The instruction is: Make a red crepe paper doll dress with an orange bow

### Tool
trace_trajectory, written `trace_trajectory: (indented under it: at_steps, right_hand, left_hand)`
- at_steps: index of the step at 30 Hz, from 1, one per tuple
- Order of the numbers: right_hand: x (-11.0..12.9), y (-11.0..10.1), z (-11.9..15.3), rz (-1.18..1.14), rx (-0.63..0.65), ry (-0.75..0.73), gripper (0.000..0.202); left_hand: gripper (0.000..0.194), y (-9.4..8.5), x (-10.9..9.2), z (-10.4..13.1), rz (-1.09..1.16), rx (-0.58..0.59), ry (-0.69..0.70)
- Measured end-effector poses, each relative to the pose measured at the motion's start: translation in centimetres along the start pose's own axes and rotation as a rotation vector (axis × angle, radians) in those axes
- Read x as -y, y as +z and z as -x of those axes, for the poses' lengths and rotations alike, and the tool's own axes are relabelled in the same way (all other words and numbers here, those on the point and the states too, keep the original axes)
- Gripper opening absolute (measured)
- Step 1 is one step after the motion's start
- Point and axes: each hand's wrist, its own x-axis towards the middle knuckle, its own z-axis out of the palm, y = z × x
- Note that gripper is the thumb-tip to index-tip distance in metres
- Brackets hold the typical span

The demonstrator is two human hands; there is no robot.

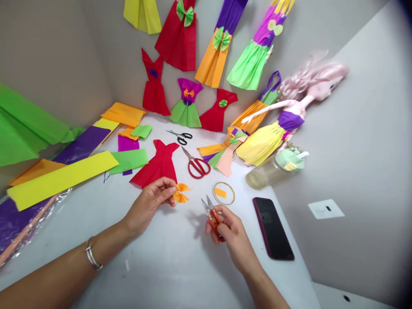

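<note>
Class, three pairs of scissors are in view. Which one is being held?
The orange pair, blades apart in the right hand. The red pair and black pair both lie on the table.

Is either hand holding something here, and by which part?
The left hand pinches the orange pleated paper piece at its left side; the right hand grips the orange-handled snips by the handles, blades free.
</note>
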Motion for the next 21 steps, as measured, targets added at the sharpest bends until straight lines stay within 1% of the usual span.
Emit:
trace_trajectory:
  at_steps: [2,4,7,10,15,17,21]
  right_hand:
    - [0.5,1.5,-0.9,-0.133,-0.053,-0.008,0.013]
    - [0.9,2.8,-1.7,-0.199,-0.111,-0.01,0.008]
    - [0.8,4.1,-2.2,-0.223,-0.149,-0.031,0.017]
    - [0.1,4.8,-2.2,-0.195,-0.178,-0.066,0.021]
    - [-0.4,5.4,-2.1,-0.206,-0.189,-0.021,0.047]
    - [-0.3,5.8,-2.2,-0.252,-0.196,-0.003,0.048]
    - [-0.2,6.6,-2.1,-0.356,-0.178,0.021,0.045]
  left_hand:
    - [0.017,0.0,0.0,0.2,-0.025,-0.022,0.042]
    - [0.017,0.0,0.1,0.3,-0.057,-0.043,0.083]
    - [0.016,0.0,0.3,0.4,-0.085,-0.056,0.116]
    - [0.016,0.0,0.5,0.4,-0.09,-0.067,0.136]
    - [0.014,0.2,0.5,0.7,-0.133,-0.073,0.167]
    - [0.014,0.4,0.4,0.9,-0.159,-0.07,0.172]
    - [0.014,0.5,0.4,1.1,-0.185,-0.057,0.181]
